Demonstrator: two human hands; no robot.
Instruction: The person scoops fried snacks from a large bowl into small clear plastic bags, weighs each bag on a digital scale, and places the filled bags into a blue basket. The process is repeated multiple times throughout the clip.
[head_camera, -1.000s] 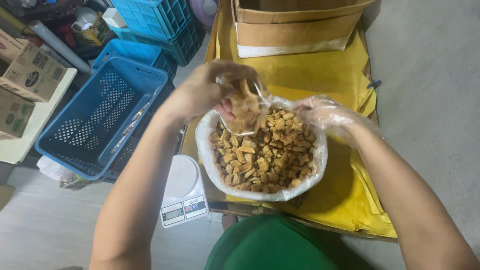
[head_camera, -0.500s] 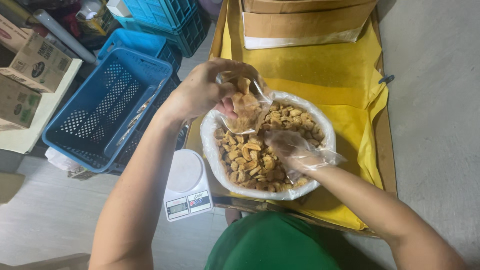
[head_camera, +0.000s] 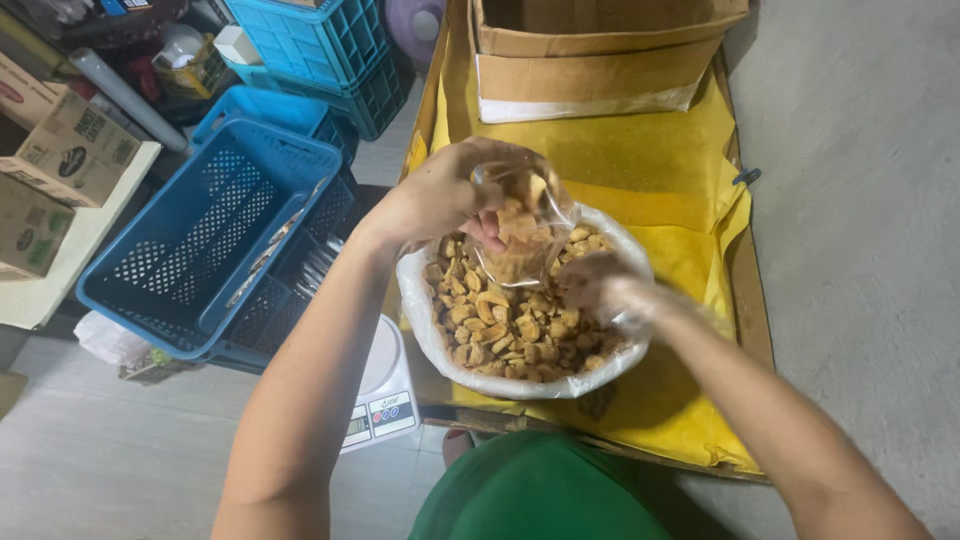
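A large bowl lined with clear plastic (head_camera: 430, 335) holds several golden-brown fried snack pieces (head_camera: 505, 325). My left hand (head_camera: 440, 195) grips the mouth of a small clear plastic bag (head_camera: 525, 235), partly filled with the same pieces, above the bowl's far edge. Covered by a thin plastic glove, my right hand (head_camera: 600, 285) is blurred and sits among the snacks, right beside the small bag. I cannot tell whether it holds any pieces.
The bowl rests on a yellow sheet (head_camera: 640, 160) over a board. An open cardboard box (head_camera: 590, 60) stands behind it. A white digital scale (head_camera: 380, 395) lies at the left front. Blue plastic crates (head_camera: 200, 250) and small cartons (head_camera: 60, 150) fill the left.
My right hand moved from the bowl's right rim into the snacks, then up toward the small bag. The left hand kept holding the bag above the bowl.
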